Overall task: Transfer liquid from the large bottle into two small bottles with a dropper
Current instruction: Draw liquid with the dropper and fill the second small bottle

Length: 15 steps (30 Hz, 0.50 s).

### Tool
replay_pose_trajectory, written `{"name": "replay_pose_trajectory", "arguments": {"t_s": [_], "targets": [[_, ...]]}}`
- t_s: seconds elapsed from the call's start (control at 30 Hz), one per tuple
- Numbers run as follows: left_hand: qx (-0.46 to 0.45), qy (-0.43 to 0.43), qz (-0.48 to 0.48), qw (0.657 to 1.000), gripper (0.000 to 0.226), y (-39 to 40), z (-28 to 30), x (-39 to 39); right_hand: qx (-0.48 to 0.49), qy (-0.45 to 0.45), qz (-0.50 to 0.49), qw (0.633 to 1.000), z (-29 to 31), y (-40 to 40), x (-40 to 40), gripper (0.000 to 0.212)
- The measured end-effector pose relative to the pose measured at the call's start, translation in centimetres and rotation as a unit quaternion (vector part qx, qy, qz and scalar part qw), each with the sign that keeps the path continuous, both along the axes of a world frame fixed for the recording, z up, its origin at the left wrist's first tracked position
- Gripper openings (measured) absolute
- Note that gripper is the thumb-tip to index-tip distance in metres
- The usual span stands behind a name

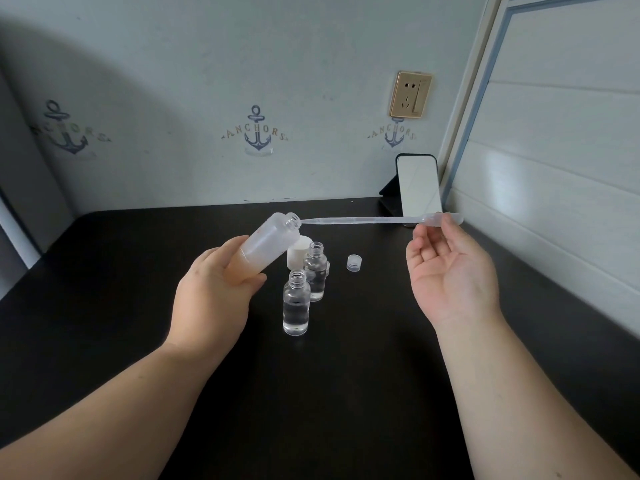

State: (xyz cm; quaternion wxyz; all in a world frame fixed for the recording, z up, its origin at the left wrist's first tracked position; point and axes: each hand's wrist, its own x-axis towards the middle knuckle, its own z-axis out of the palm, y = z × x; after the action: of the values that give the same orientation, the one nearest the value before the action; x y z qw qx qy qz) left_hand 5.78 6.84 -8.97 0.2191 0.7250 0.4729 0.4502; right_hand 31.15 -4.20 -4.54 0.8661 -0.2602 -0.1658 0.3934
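Note:
My left hand [214, 292] grips the large frosted bottle [273, 237], lifted off the table and tilted with its open mouth pointing up and right. My right hand [450, 275] pinches the bulb of a clear plastic dropper [363, 220] between thumb and fingertips, palm up. The dropper lies nearly level, its tip right at the bottle's mouth. Two small clear bottles stand uncapped below: the near one [296, 306] and the far one [316, 271], both holding clear liquid.
A white cap [298, 250] sits behind the small bottles, and a small clear cap [354, 262] lies to their right on the black table [346, 375]. A phone [419, 185] leans on a stand at the back right by the wall.

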Motion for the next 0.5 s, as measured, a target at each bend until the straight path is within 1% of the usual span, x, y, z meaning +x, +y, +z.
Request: {"name": "replay_pose_trajectory", "arguments": {"t_s": [0.17, 0.33, 0.5], "targets": [[-0.015, -0.031, -0.014, 0.999, 0.038, -0.16, 0.2, 0.03, 0.011, 0.044, -0.013, 0.999, 0.06, -0.02, 0.17, 0.024], [-0.058, -0.061, -0.012, 0.996, 0.037, -0.19, 0.11, 0.13, 0.013, 0.031, -0.007, 0.999, 0.05, 0.06, 0.14, 0.028], [-0.069, -0.058, -0.007, 0.996, 0.044, -0.07, 0.03, 0.25, 0.009, 0.014, -0.004, 1.0, 0.09, 0.05, 0.23, 0.026]]}}
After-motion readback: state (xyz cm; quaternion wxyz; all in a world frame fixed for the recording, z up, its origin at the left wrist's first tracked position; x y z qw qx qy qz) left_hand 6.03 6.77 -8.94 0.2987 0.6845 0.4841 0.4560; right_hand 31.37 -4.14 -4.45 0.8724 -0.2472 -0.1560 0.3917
